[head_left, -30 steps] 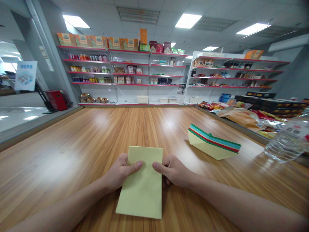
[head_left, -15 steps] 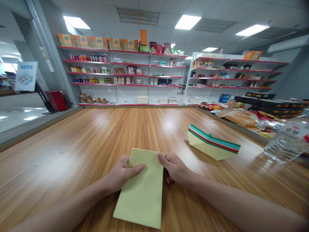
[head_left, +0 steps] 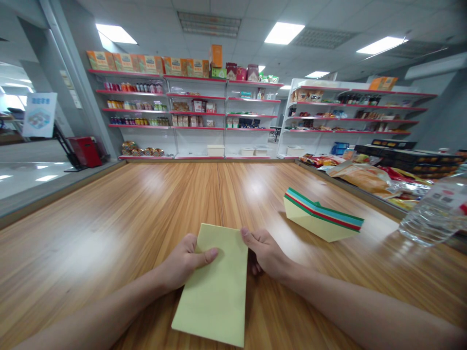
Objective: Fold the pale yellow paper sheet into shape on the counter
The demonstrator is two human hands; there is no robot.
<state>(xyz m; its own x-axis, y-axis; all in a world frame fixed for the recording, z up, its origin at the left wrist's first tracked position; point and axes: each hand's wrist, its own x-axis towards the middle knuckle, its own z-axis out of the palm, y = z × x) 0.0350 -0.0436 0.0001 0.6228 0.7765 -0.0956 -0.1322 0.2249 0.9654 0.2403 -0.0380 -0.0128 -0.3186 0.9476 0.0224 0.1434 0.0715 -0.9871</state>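
Observation:
A pale yellow sheet of paper (head_left: 215, 296), apparently folded into a long rectangle, is held above the near part of the table. My left hand (head_left: 188, 262) grips its left edge, thumb flat on top and fingers hidden beneath. At the upper right corner my right hand (head_left: 264, 253) pinches the paper, with the thumb at the edge and the other fingers curled behind. To the right, a folded paper boat (head_left: 321, 223) lies on the wood, yellow below with green, blue and red stripes along its top edges.
The wooden table (head_left: 164, 204) has a raised rim. At right stands a clear plastic bottle (head_left: 426, 218), near snack bags (head_left: 368, 177) and black crates (head_left: 408, 160). Beyond the table are stocked shelves (head_left: 197, 114); a red box (head_left: 85, 151) stands at left.
The yellow paper and my right hand have shifted very slightly to the right. Both hands keep their grip, and the paper boat has stayed put.

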